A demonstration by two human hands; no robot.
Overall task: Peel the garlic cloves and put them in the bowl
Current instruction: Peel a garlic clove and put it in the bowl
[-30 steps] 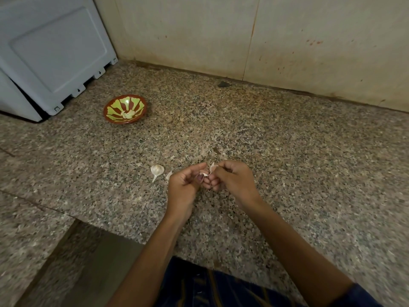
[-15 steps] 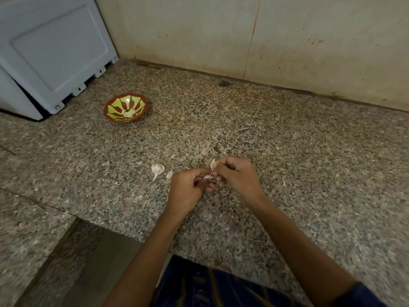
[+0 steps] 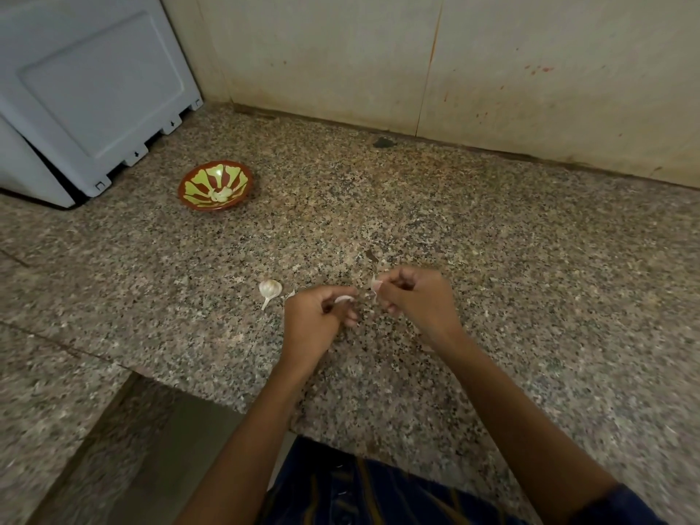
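Now the bowl (image 3: 216,186), red-brown with yellow-green stripes inside, stands on the granite counter (image 3: 492,259) at about 10 o'clock from the hands, well apart from them, near the grey appliance (image 3: 87,104). Inside it lie some pale peeled cloves (image 3: 221,194), gathered at the bottom. The left hand (image 3: 318,316) has curled fingers and pinches a garlic clove (image 3: 344,299) at its fingertips; the clove's long axis lies roughly from 9 to 3 o'clock, though which end is the tip I cannot tell. The right hand (image 3: 414,297), just beside at 3 o'clock, pinches a thin piece of skin (image 3: 376,286). A small garlic bulb (image 3: 270,288) rests on the counter at 9 o'clock from the left hand, with its stem toward 6 o'clock.
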